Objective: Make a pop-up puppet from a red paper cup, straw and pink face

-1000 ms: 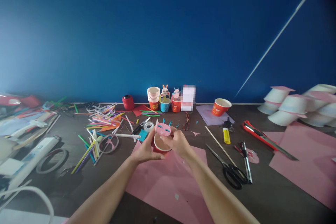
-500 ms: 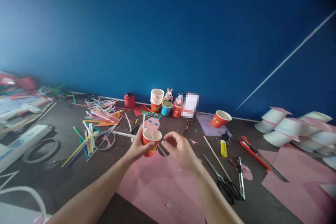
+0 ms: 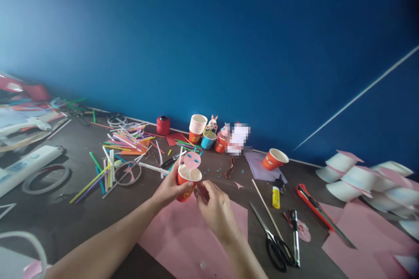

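1. Left hand [image 3: 169,190] wraps red printed paper cup [image 3: 190,182] above flat pink paper sheet [image 3: 196,235], presumably to steady it.
2. Right hand [image 3: 216,207]: fingers curled beside cup; cannot tell whether pinching anything.

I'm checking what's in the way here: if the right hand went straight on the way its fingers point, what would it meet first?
Most likely the red cup held in the left hand. The right hand is close beside it; whether they touch is hard to tell.
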